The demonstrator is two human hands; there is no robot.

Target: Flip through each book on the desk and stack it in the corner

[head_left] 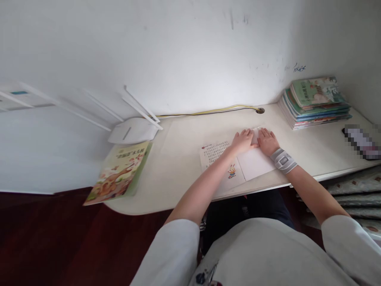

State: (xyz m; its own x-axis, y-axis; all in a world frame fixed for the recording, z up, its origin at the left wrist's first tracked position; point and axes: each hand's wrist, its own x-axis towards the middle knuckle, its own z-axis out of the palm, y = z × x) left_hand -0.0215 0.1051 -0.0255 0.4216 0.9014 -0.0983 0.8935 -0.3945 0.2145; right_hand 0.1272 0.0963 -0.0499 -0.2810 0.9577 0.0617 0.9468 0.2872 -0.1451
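An open booklet [235,177] lies on the white desk [178,159] in front of me. Its left page carries printed text and a small cartoon rabbit; the right page looks blank. My left hand [244,140] rests flat near the top of the booklet, by the fold, fingers apart. Just right of it, my right hand [268,140] lies flat on the upper part of the blank page, with a grey band around the wrist. Neither hand grips anything visible.
A white router [133,131] with long antennas stands at the left, above a picture book [119,174] overhanging the desk edge. Cables run along the wall to a hole [260,111]. Stacked books [318,103] and a phone [361,142] are at the right.
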